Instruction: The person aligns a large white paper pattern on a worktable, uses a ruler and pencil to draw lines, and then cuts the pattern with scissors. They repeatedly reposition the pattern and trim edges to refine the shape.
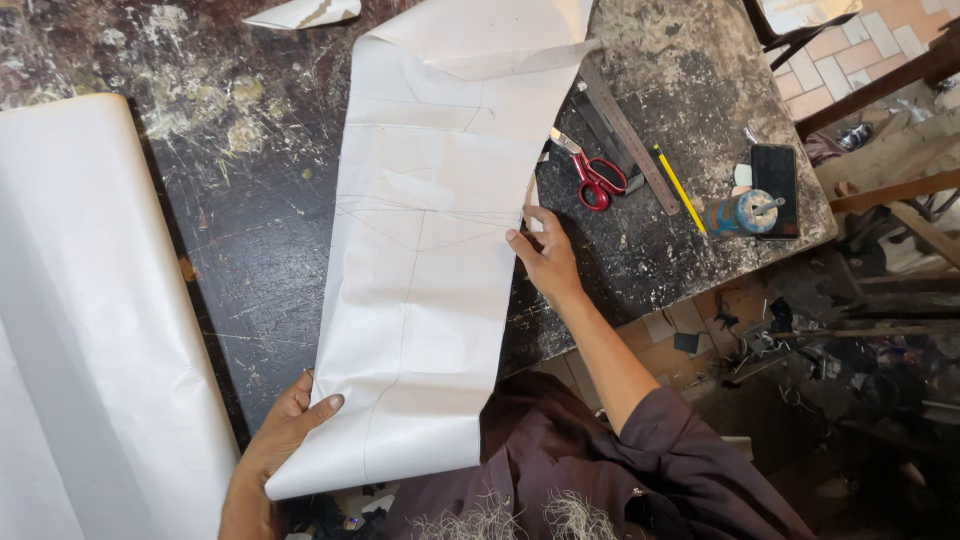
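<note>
A long white paper sheet (430,250) with faint pencil lines lies across a dark, paint-stained worktable (260,230). My left hand (285,430) grips the sheet's near left corner at the table's front edge, thumb on top. My right hand (545,255) pinches the sheet's right edge about halfway along. The far end of the sheet is folded over.
A large white paper roll (90,330) covers the table's left side. To the right of the sheet lie red-handled scissors (597,180), a metal ruler (630,135), a yellow pencil (680,190), a blue thread spool (745,212) and a black phone (775,185). Cluttered floor lies beyond the right edge.
</note>
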A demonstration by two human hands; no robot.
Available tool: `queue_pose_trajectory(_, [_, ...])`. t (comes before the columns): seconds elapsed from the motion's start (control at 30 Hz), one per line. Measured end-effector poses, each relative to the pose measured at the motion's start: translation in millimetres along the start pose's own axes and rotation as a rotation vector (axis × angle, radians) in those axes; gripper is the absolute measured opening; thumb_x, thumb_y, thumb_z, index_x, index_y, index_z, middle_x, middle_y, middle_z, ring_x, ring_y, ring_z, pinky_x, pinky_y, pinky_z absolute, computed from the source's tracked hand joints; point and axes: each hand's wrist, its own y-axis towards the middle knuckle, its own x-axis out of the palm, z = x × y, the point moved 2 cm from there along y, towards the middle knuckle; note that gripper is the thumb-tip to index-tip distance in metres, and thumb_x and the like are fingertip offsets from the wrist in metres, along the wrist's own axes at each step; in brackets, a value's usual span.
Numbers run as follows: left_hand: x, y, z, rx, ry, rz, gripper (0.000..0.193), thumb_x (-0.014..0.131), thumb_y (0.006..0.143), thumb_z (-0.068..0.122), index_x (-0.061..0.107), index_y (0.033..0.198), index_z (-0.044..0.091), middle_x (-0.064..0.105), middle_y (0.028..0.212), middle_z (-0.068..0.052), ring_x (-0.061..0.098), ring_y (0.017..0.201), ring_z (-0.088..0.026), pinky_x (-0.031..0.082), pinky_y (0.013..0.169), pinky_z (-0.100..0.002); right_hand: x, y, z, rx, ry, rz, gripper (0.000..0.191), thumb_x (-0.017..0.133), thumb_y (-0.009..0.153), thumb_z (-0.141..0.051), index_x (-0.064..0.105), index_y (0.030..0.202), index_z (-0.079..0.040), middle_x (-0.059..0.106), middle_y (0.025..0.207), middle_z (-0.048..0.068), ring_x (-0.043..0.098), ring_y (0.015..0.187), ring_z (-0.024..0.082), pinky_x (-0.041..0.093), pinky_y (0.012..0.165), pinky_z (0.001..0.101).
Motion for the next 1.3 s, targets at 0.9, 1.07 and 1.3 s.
queue_pose_trajectory(0.9, [135.9,-40.6,-122.4,0.654,0.751,0.797,0.011,0.080,0.081,0.012,0.077,0.091,0.010,0.076,0.088,-0.005,0.070,0.081,-0.018,0.052,0.067,-0.031,19.4,105.7,38.1,-0.290,-0.310,-0.507,0.031,0.080,0.088,-0.002,0.075,0.119,-0.003,0.071,0.087,0.001,0.059,0.070,0.004,0.049,0.061,0.0188])
queue_pose_trajectory(1.07, [144.0,-12.1,-138.4,0.413,0.283,0.854,0.013,0.076,0.085,0.012,0.080,0.096,0.009,0.078,0.097,-0.004,0.065,0.075,-0.016,0.050,0.065,-0.029,16.3,121.1,44.7,-0.290,-0.239,-0.587,0.030,0.080,0.087,-0.001,0.074,0.116,-0.001,0.073,0.089,-0.001,0.067,0.078,0.001,0.055,0.070,0.0156])
queue_pose_trajectory(1.3, [86.3,-51.9,-45.4,-0.110,0.777,0.580,0.032,0.073,0.091,0.042,0.070,0.096,0.010,0.071,0.083,-0.012,0.064,0.072,-0.028,0.051,0.068,-0.039,13.6,107.4,46.7,-0.281,-0.328,-0.588,0.030,0.081,0.087,-0.001,0.074,0.116,0.000,0.069,0.088,-0.001,0.061,0.075,0.001,0.050,0.065,0.0157])
